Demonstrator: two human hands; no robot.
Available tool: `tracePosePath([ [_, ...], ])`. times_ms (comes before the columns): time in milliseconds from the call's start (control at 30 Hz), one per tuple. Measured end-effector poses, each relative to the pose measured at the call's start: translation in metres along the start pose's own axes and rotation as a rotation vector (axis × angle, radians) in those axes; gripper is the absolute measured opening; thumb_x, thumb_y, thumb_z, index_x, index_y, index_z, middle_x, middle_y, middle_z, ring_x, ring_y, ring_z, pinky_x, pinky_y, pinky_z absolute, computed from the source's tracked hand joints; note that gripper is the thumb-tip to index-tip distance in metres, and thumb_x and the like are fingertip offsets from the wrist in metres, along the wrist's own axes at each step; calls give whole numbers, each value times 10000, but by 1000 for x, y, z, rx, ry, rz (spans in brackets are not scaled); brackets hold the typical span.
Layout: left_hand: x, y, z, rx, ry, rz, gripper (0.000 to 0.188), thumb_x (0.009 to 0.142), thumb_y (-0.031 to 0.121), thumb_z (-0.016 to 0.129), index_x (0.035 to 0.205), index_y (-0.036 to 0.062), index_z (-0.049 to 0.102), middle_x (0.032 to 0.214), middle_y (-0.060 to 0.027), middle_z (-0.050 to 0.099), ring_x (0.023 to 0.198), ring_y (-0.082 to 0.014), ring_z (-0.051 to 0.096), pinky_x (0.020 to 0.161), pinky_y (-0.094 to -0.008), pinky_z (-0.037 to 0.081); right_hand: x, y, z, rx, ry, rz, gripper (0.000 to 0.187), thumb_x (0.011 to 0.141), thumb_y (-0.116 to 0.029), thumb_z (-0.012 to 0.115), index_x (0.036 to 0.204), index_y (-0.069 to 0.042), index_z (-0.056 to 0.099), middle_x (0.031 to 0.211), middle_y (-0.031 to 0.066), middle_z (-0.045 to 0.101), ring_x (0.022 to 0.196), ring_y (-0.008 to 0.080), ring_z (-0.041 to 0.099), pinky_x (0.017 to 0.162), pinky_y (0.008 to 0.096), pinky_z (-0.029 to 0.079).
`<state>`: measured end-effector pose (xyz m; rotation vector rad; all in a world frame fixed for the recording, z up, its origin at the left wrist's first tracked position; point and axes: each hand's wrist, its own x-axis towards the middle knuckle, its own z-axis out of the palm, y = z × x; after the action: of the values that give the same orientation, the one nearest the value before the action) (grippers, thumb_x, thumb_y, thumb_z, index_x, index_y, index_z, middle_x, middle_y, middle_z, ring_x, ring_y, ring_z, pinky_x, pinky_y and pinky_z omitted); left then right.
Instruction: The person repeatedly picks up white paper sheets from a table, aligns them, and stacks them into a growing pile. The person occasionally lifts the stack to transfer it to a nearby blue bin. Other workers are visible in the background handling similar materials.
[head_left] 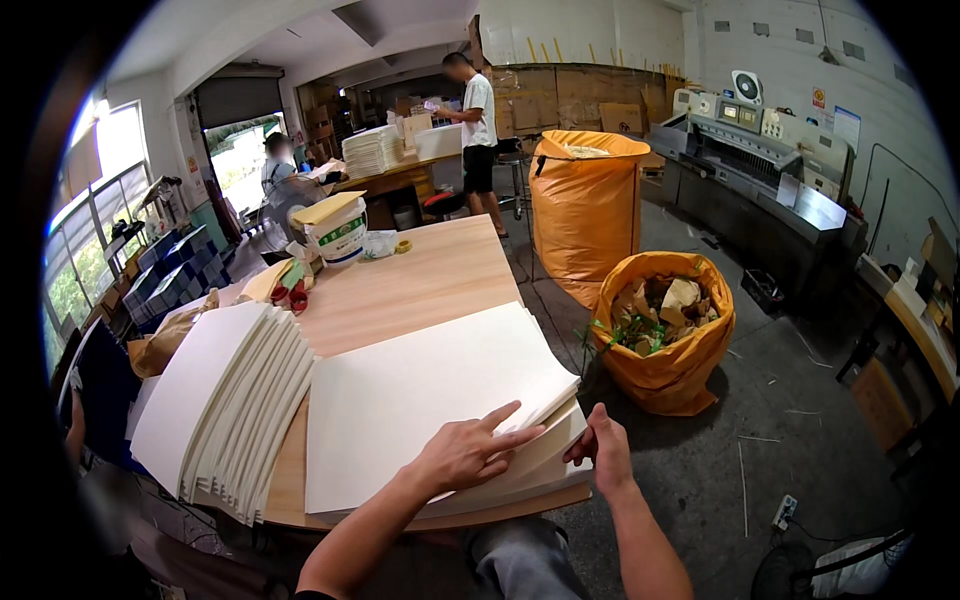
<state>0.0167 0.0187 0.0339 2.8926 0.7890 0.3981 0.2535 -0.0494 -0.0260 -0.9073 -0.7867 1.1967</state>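
Note:
A wide stack of large white paper sheets (pixel 420 385) lies in front of me on a wooden table (pixel 430 265). Its near right corner is fanned, with the upper sheets lifted and bowed apart from those below. My left hand (pixel 468 455) rests on that corner, index and middle fingers stretched across the top and the others bent. At the stack's right edge, my right hand (pixel 608 452) has its thumb up and its fingers curled at the sheet corners; how many sheets it grips is hidden. Left of the stack, another pile of white sheets (pixel 215 400) leans in overlapping layers.
Right of the table stand an orange sack of scraps (pixel 665 375) and a taller orange sack (pixel 585 215). A white bucket (pixel 338 235), a yellow tape roll (pixel 403 246) and red objects (pixel 291 297) sit farther back. A person (pixel 478 120) stands behind; a large machine (pixel 750 150) lines the right wall.

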Motion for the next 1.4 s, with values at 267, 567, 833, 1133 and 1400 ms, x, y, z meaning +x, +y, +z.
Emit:
tracePosePath([
  [267, -6, -3, 10, 3, 57, 54, 329, 918, 256, 632, 1241, 314, 600, 1444, -224, 477, 853, -364, 700, 687, -407, 578, 7, -7, 9, 74, -3, 116, 327, 983, -238, 571, 700, -83, 517, 590, 32, 545, 551, 179, 631, 495, 282, 452],
  [567, -8, 5, 11, -85, 165, 34, 392, 803, 473, 774, 1119, 273, 654, 1313, -154, 572, 889, -328, 699, 717, -400, 577, 5, -8, 10, 92, -15, 127, 325, 997, -239, 554, 708, -95, 510, 611, 33, 566, 559, 176, 633, 507, 271, 455],
  [833, -6, 8, 7, -53, 101, -47, 417, 859, 269, 729, 1261, 335, 638, 1408, -136, 532, 950, -306, 706, 749, -393, 586, 2, 1, 9, -270, 55, -66, 360, 1009, -263, 538, 692, -94, 505, 590, 26, 551, 497, 148, 577, 470, 250, 428],
  [1133, -9, 1, 12, -24, 130, 21, 350, 868, 317, 715, 1207, 308, 629, 1393, -155, 535, 908, -329, 699, 736, -406, 579, 5, -11, 16, 82, 12, 94, 300, 987, -181, 557, 698, -104, 526, 604, 36, 578, 552, 194, 645, 505, 275, 467],
  [1400, -9, 6, 10, -76, 151, -1, 436, 764, 415, 817, 1165, 313, 680, 1353, -101, 571, 924, -278, 699, 749, -379, 578, 6, -7, 13, 60, 15, 91, 303, 989, -203, 562, 707, -100, 521, 602, 37, 573, 545, 191, 637, 498, 275, 460],
])
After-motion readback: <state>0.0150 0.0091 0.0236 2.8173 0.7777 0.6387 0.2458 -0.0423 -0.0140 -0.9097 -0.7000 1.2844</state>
